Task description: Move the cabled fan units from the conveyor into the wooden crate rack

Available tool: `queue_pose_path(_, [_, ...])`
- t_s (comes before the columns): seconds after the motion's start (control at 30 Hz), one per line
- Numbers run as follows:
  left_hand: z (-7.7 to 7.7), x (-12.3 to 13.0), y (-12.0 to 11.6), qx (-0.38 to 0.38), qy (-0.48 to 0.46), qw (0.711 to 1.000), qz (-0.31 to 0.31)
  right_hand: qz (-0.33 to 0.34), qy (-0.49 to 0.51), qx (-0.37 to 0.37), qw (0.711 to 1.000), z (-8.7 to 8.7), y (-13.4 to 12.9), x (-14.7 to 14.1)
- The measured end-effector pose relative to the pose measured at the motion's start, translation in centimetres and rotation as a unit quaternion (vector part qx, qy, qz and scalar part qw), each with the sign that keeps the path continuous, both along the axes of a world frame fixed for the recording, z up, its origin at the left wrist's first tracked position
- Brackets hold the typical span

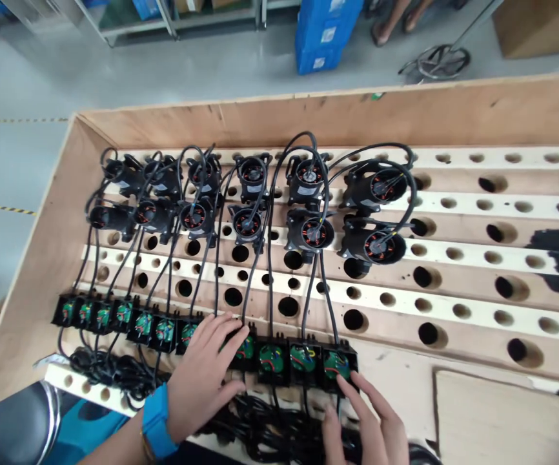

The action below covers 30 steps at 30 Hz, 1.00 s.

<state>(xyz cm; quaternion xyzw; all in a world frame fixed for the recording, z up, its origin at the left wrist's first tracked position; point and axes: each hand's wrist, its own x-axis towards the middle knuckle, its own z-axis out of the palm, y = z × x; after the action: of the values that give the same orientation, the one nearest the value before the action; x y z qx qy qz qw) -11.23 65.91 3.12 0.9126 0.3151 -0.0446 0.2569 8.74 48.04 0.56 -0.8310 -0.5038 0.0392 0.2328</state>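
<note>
Along the row of control boxes (pixel 241 352), left hand (pixel 202 374) lies spread flat, right hand (pixel 369 426) splays fingertips.

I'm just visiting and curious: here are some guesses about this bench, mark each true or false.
1. The left hand lies flat on the row of black boxes with green circuit boards. True.
2. The right hand holds a screwdriver. False: it holds no tool; its fingertips rest at the rightmost box.
3. A blue wristband sits on the left wrist. True.
4. Every hole in the wooden rack is filled with a black motor unit. False: the units stand only in the left part; many holes on the right are bare.
5. Black cables run from the units down to the boxes. True.
</note>
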Motion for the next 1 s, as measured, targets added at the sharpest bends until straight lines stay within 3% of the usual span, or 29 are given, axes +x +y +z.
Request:
queue_pose_path(0.17, [-0.8, -0.2, -1.3, 0.019, -0.008, 1.000, 0.007, 0.105, -0.043, -0.049, 0.992, -0.1, 0.7, -0.1])
queue_pose_path(0.43, [-1.4, -0.7, -0.7, 0.044, -0.001, 0.997, 0.062, 0.215, -0.095, -0.143, 0.961, 0.8, 7.0, -1.6])
queue_pose_path(0.6, [-1.3, -0.7, -0.8, 0.051, 0.008, 0.998, 0.046, 0.232, -0.128, -0.130, 0.955, 0.6, 7.2, -1.9])
queue_pose_path(0.77, [-1.7, 0.8, -1.7, 0.071, 0.047, 0.995, 0.045, 0.229, -0.151, -0.137, 0.952, 0.1, 7.2, -2.9])
queue_pose_path(0.9, [-3.2, 2.3, -3.3, 0.125, 0.065, 0.989, 0.041, 0.220, -0.181, -0.141, 0.948, -0.3, 7.2, -3.4])
queue_pose_path(1.0, [-4.7, 1.8, -4.4, 0.145, 0.047, 0.987, 0.051, 0.232, -0.159, -0.111, 0.953, -0.6, 6.8, -3.0])
